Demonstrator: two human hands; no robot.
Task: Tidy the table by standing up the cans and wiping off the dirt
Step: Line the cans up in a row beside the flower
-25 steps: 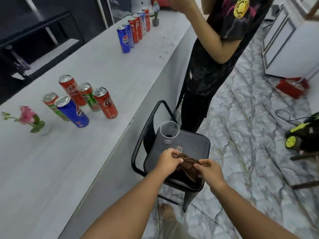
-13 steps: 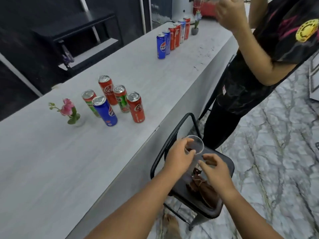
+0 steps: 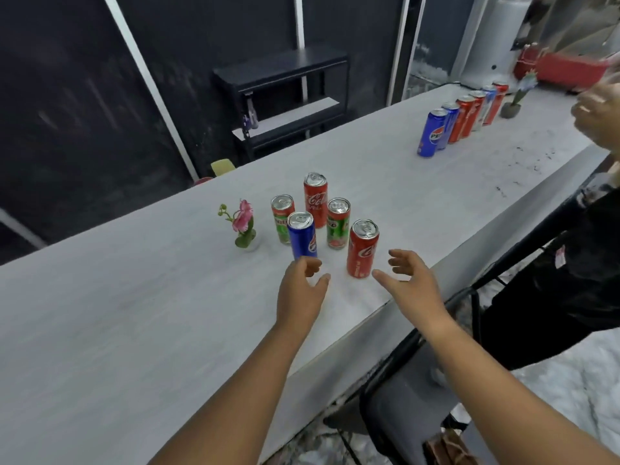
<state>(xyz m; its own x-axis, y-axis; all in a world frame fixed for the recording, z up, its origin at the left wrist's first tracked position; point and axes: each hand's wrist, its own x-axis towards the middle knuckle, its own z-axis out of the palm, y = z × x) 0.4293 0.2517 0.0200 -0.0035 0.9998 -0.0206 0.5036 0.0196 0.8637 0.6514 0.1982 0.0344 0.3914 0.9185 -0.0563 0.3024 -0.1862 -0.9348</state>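
Observation:
Several cans stand upright in a cluster on the grey table [image 3: 134, 313]: a red can [image 3: 362, 248] nearest, a blue can [image 3: 302, 234], two green cans [image 3: 338, 223] and a taller red can [image 3: 315, 199] behind. My left hand [image 3: 302, 293] hovers open just in front of the blue can. My right hand [image 3: 409, 283] is open too, just right of the near red can. Neither touches a can. Dark specks of dirt [image 3: 523, 162] lie on the table's far right. A brown cloth [image 3: 449, 448] lies on the black chair [image 3: 409, 397] below.
A small pink flower pot [image 3: 245, 226] stands left of the cluster. A second row of upright cans [image 3: 459, 119] and a small plant [image 3: 513, 102] stand at the far end. Another person [image 3: 577, 263] stands at the right by the table edge.
Both my hands left the cloth and the cup on the chair and rose over the table toward the can cluster. The view swung up and left.

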